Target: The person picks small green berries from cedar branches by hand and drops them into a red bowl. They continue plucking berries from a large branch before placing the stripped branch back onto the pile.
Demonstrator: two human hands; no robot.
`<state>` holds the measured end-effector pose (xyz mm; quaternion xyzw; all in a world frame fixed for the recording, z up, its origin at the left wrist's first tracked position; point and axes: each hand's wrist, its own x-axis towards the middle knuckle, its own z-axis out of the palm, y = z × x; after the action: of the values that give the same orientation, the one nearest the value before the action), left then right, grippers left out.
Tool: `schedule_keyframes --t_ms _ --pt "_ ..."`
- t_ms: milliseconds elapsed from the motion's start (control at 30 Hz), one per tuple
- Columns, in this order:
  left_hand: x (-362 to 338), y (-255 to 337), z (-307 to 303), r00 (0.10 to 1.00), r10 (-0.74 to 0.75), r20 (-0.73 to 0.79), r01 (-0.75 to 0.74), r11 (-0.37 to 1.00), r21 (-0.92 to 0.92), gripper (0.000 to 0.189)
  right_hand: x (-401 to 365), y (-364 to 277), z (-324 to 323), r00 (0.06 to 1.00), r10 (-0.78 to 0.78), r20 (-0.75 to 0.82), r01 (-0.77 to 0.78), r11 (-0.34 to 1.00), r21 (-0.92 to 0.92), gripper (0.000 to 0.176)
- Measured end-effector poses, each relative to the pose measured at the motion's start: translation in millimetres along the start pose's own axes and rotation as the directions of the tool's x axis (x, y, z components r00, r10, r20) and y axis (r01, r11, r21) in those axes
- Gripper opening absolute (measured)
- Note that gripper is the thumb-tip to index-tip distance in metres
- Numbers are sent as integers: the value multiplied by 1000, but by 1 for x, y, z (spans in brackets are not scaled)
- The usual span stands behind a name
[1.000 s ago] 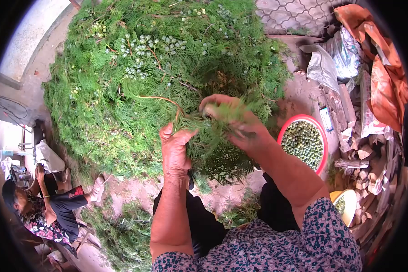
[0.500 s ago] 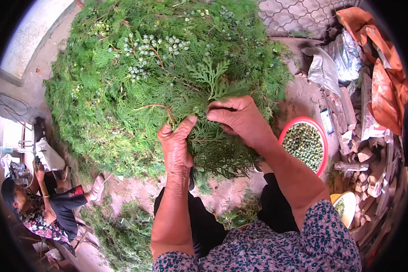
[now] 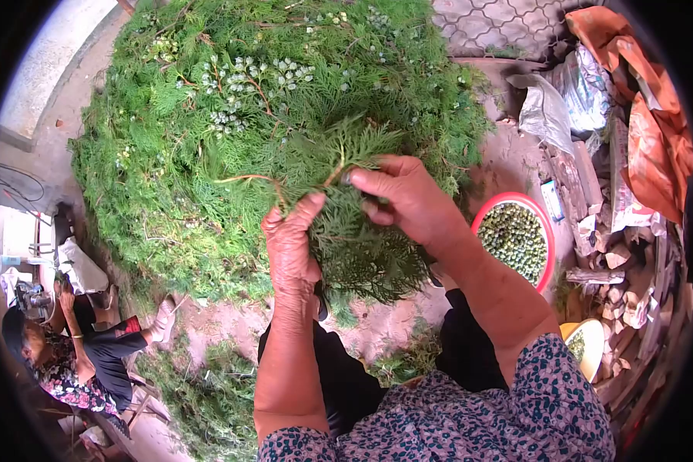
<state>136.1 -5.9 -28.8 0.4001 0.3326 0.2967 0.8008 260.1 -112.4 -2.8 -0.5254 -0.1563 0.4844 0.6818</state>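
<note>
My left hand (image 3: 291,242) is closed around a leafy green arborvitae branch (image 3: 373,262), whose fronds hang down between my hands. A bare brown twig (image 3: 246,178) curves out to the left above my left thumb. My right hand (image 3: 416,202) pinches the branch's woody stem (image 3: 336,172) between thumb and forefinger, just right of my left thumb tip. Its other fingers are curled and partly hidden. Both hands are over the near edge of a big heap of cut arborvitae (image 3: 177,169). Pale green cones (image 3: 289,75) sit in clusters on top of the heap.
To the right stands a red-rimmed basin (image 3: 550,239) of green cones, with a yellow bowl (image 3: 590,350) nearer me. Split firewood (image 3: 620,258), sacks (image 3: 543,108) and orange cloth (image 3: 651,146) line the right side. Another person (image 3: 73,346) sits at left. More cuttings (image 3: 208,400) lie by my feet.
My right thumb and forefinger have shifted slightly left along the branch, and the upper frond has tipped over. The woody stem now shows between my hands. My left hand keeps its grip.
</note>
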Motion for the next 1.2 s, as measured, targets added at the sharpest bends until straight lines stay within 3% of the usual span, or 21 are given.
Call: schedule_keyframes --t_ms 100,167,267,367,400,467,500,533,567,667,700,733,767,833,867,933,967,1033,1067,1167,1200 --pt "2 11 3 998 -59 -29 54 989 -141 29 5 0 -19 999 -2 52 -7 984 176 22" --pt "4 13 -1 987 -87 -138 65 986 -155 36 6 -1 -29 993 -94 -67 108 959 262 21" --pt "3 23 -3 988 37 -149 -63 984 -169 32 2 -6 -67 991 -90 -95 114 950 291 25" --pt "18 12 -28 961 72 -266 -121 977 -174 23 -7 -8 -114 949 -98 -299 137 984 113 35" --pt "25 11 -37 959 59 -276 -140 949 -282 42 -9 -3 -138 930 -114 -349 127 992 15 38" --pt "28 13 -47 964 85 -253 -161 941 -297 43 -18 4 -191 908 -90 -409 30 988 -149 43" --pt "27 14 -49 967 106 -232 -176 935 -308 43 -27 6 -212 885 -79 -458 -33 972 -232 35" --pt "26 17 -47 951 127 -284 -193 957 -218 27 -33 16 -249 851 -108 -515 -95 931 -353 34" --pt "20 22 -45 949 129 -286 -197 955 -221 27 -51 10 -243 781 -248 -573 -135 829 -543 34" --pt "10 35 -40 967 83 -242 -163 929 -332 43 -79 18 -311 623 -242 -743 -558 528 -640 33" --pt "9 35 -40 966 85 -244 -166 929 -332 43 -75 33 -370 756 -258 -601 -649 -181 -739 27" --pt "8 35 -42 965 107 -239 -182 931 -318 44 -85 40 -378 510 -279 -814 -755 308 -579 23" --pt "8 35 -44 964 128 -234 -197 933 -302 46 -102 72 -453 697 -339 -632 -622 155 -768 21" --pt "10 34 -52 969 130 -210 -186 944 -273 46 -106 77 -487 709 -289 -644 -705 -253 -662 19" --pt "10 34 -53 970 137 -201 -184 955 -234 49 -110 84 -516 712 -285 -641 -701 -256 -665 19" --pt "9 35 -55 969 143 -200 -182 964 -193 51 -117 99 -550 568 -458 -684 -798 -102 -594 19" --pt "9 36 -55 972 148 -183 -183 964 -191 51 -119 102 -551 572 -453 -684 -796 -105 -597 19" --pt "8 36 -57 974 157 -166 -188 964 -190 50 -126 97 -539 369 -440 -819 -845 209 -493 18" --pt "8 36 -59 972 153 -180 -191 958 -215 49 -129 88 -521 368 -442 -818 -843 212 -494 18" --pt "20 25 -78 974 157 -164 -196 945 -260 45 -138 54 -428 179 -198 -964 -859 445 -251 13" --pt "22 21 -82 958 220 -186 -258 942 -216 42 -146 68 -474 299 -221 -928 -880 313 -358 25"
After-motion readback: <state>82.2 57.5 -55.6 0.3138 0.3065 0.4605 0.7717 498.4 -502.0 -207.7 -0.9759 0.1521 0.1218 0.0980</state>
